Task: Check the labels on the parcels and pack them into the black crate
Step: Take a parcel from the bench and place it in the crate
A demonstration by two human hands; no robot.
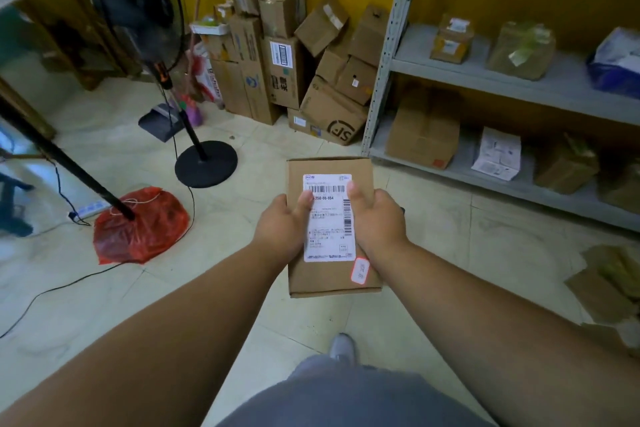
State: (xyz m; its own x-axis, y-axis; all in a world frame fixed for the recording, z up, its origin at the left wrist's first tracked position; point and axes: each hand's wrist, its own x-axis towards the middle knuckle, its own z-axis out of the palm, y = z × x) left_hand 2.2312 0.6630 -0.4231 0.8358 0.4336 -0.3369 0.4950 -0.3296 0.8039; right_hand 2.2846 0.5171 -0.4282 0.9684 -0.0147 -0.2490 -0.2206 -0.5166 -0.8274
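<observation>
I hold a flat brown cardboard parcel (pixel 330 168) in front of me over the tiled floor, its top face toward me. My left hand (pixel 282 224) grips its left edge and my right hand (pixel 377 218) grips its right edge, both thumbs resting on the white shipping label (pixel 329 218) with barcodes. A small red-edged sticker (pixel 360 270) sits at the parcel's lower right corner. No black crate is in view.
A pile of cardboard boxes (pixel 294 59) leans against the yellow wall. A grey metal shelf (pixel 502 80) at right holds more parcels. A standing fan (pixel 204 163), a red plastic bag (pixel 142 225) and cables sit on the floor at left. Flattened cardboard (pixel 609 284) lies at right.
</observation>
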